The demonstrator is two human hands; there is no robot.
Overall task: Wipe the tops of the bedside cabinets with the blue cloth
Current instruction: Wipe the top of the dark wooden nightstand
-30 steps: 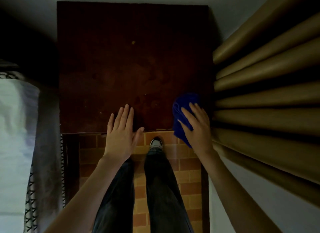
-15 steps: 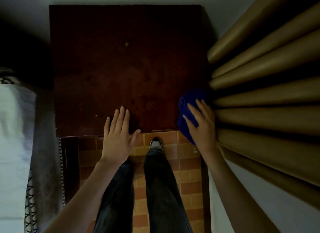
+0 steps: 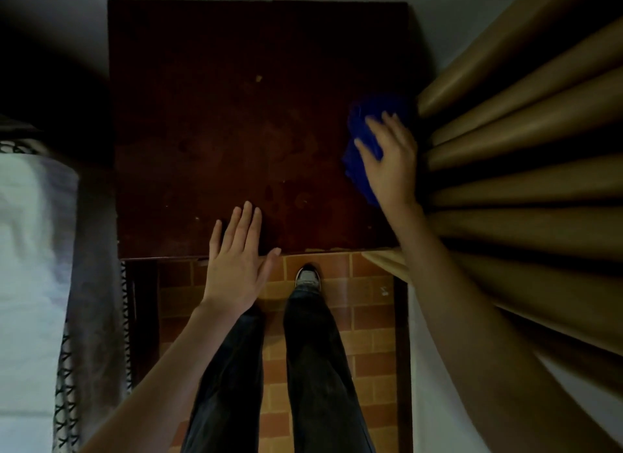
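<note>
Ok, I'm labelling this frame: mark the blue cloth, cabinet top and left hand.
blue cloth (image 3: 374, 103): head view, upper fold.
cabinet top (image 3: 236, 132): head view, bare middle.
left hand (image 3: 236, 270): head view, its back.

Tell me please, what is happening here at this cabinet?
A person stands in front of a dark wooden bedside cabinet and wipes its top. The right hand presses the blue cloth flat on the top near its right edge, close to the tan curtain. The left hand rests flat at the front edge. Small pale specks lie on the part not yet reached.
</note>
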